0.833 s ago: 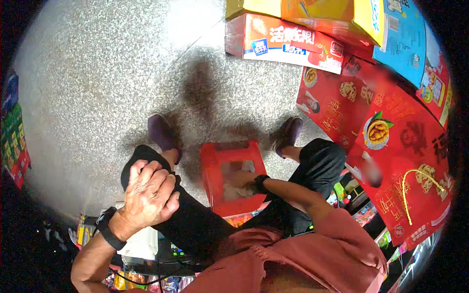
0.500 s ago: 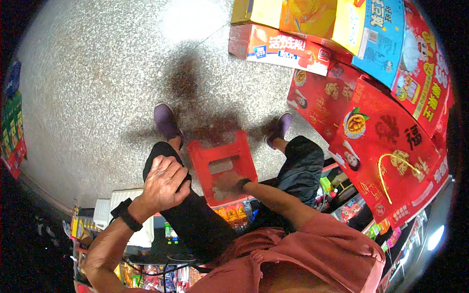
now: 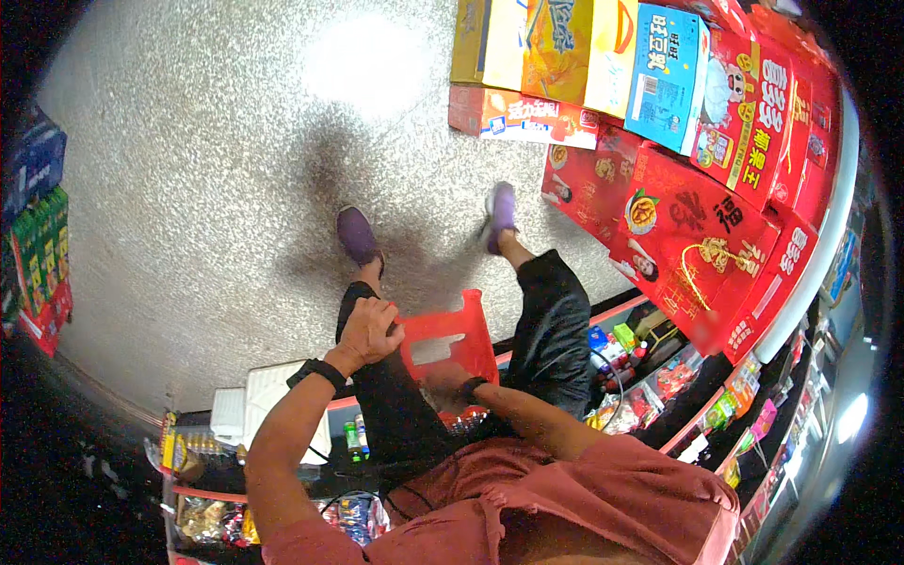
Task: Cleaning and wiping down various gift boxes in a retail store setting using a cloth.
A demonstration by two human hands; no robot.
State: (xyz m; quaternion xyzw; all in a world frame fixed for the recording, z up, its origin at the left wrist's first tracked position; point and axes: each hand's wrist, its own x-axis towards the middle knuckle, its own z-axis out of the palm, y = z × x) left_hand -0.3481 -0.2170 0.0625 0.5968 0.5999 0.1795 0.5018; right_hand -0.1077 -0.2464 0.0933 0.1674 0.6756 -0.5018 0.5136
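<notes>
My left hand is curled over the left knee of my black trousers, with a dark band on its wrist. Between my legs is a red plastic frame with a rectangular opening, like a small stool. My right hand reaches down between my thighs and overlaps the frame's near part. That hand is dark and blurred, so its fingers and any grip on the frame do not show clearly. My purple shoes are on the speckled floor.
Red gift boxes and a blue carton are stacked at the right. Shelves of packaged goods run behind me. White containers stand at the near left. Green cartons are at the far left.
My right foot has moved left and forward, and my left foot has shifted right. The red frame has shifted right and nearer to me. My left hand has moved right with the knee.
</notes>
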